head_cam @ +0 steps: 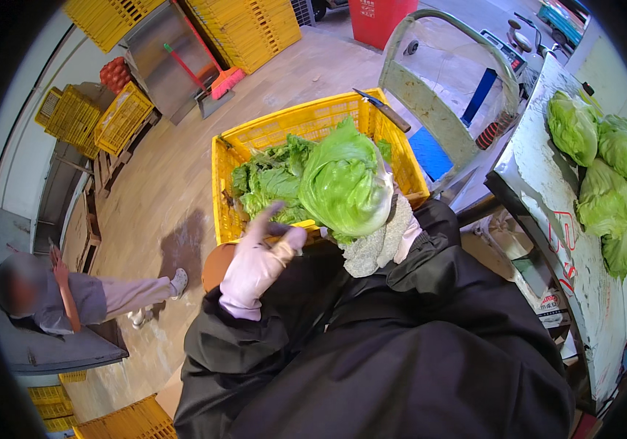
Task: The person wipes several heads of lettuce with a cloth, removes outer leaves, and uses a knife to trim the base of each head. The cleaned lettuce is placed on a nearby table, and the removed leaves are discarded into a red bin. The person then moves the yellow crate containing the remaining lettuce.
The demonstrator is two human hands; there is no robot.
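My right hand [384, 241], in a grey knit glove, holds a head of iceberg lettuce [341, 178] from below, its pale stem side turned right. The fingers behind the lettuce are hidden. Gloved in pale pink, my left hand [261, 258] is apart from the lettuce, fingers spread and nothing in them. Both hands are over the near rim of a yellow plastic crate [297, 123]. Loose green lettuce leaves [272, 184] lie inside it. Across the crate's far right corner rests a knife [384, 110] with a dark handle.
Several lettuce heads [599, 175] sit on a worn white tabletop [538, 159] at my right. A metal-framed cart [428, 82] stands beyond the crate. To the left a person [66, 296] stands near a grey table [66, 351]. A broom [225, 82] and stacked yellow crates [253, 27] are farther back.
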